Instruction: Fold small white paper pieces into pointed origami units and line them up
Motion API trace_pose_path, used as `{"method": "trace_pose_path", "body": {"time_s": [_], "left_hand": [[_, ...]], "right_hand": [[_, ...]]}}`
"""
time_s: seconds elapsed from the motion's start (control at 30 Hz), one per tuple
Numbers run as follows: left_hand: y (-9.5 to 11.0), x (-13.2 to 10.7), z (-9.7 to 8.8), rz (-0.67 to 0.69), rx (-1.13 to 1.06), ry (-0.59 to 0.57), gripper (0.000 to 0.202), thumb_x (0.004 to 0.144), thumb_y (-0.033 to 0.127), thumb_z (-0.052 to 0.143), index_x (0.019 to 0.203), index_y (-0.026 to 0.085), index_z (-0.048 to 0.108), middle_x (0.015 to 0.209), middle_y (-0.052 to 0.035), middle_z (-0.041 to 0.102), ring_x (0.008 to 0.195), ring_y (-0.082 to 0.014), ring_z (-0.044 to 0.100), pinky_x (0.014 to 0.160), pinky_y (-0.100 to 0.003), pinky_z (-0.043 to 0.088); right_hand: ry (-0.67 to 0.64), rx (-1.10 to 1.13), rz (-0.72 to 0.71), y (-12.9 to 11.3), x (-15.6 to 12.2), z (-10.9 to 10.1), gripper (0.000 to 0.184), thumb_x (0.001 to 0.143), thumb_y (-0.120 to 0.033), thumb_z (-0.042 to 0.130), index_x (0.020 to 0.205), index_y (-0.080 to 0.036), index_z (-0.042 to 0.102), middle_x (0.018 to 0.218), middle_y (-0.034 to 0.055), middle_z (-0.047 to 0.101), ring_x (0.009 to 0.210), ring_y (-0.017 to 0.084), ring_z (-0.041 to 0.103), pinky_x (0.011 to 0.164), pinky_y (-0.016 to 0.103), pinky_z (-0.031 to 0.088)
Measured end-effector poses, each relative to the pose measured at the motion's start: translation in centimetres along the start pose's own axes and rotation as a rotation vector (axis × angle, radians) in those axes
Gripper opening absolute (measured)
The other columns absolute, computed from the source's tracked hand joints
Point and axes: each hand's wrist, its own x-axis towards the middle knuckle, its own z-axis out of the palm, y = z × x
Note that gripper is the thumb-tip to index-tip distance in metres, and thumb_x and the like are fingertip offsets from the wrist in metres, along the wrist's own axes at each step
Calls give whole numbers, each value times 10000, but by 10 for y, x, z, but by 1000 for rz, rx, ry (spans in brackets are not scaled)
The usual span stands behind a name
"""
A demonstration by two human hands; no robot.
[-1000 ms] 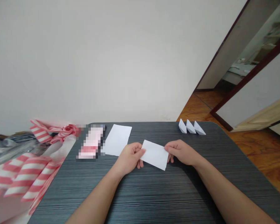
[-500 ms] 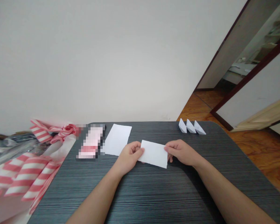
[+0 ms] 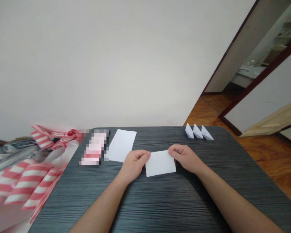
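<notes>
A white sheet of paper (image 3: 160,164), roughly rectangular with a slightly rough lower edge, is held up over the dark table between both hands. My left hand (image 3: 135,163) pinches its upper left corner, thumb on top. At the upper right corner, my right hand (image 3: 184,156) grips it the same way. The fingers behind the paper are mostly hidden. Beyond my left hand, another white sheet (image 3: 122,145) lies flat. Folded white paper pieces (image 3: 198,131), three in a row, stand near the far right of the table.
A pixelated pink and dark flat object (image 3: 94,147) lies at the left of the black wood-grain table (image 3: 145,204). Red-and-white striped cloth (image 3: 29,181) is heaped beyond the left edge. A pale wall (image 3: 135,64) rises behind, with a doorway and wooden floor (image 3: 264,152) to the right.
The held paper has turned: its right side has risen and its left side dropped, and its two loose lower corners now look even. My right hand has shifted slightly left.
</notes>
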Motion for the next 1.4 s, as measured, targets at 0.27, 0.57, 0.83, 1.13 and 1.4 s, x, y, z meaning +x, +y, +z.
{"method": "trace_pose_path", "body": {"time_s": [0.27,0.57,0.83,1.13,1.4], "left_hand": [[-2,-3,5,-68,20,-222,298,844,357,450,732,137,617,572,-21,594,495,-113,524,468,-205,396],[-9,1,8,-56,-73,-65,319,859,422,419,808,141,560,524,-8,583,434,-102,498,413,-187,356],[-8,-1,6,-49,-31,-126,279,844,402,457,754,155,550,562,14,542,477,-96,479,453,-195,368],[-18,3,10,-58,-167,-68,245,837,409,470,888,173,513,528,40,518,423,-86,445,416,-180,334],[-14,3,5,-53,-257,-77,250,836,371,481,995,179,500,516,45,522,438,-95,481,433,-189,368]], "right_hand": [[90,-88,18,2,5,6,259,835,-366,503,771,-155,638,641,14,599,557,129,513,494,217,367],[16,67,25,-1,4,6,281,853,-407,477,788,-151,571,614,4,599,471,112,523,484,223,403],[-44,-59,1,-3,3,6,274,856,-348,502,679,-148,566,541,2,592,494,116,531,523,219,399],[-157,206,-5,-2,1,17,329,840,-340,531,1104,-144,537,769,38,629,513,102,522,478,221,444],[-128,161,-80,0,-1,16,251,870,-289,491,1045,-166,622,710,17,611,584,126,543,570,252,453]]}}
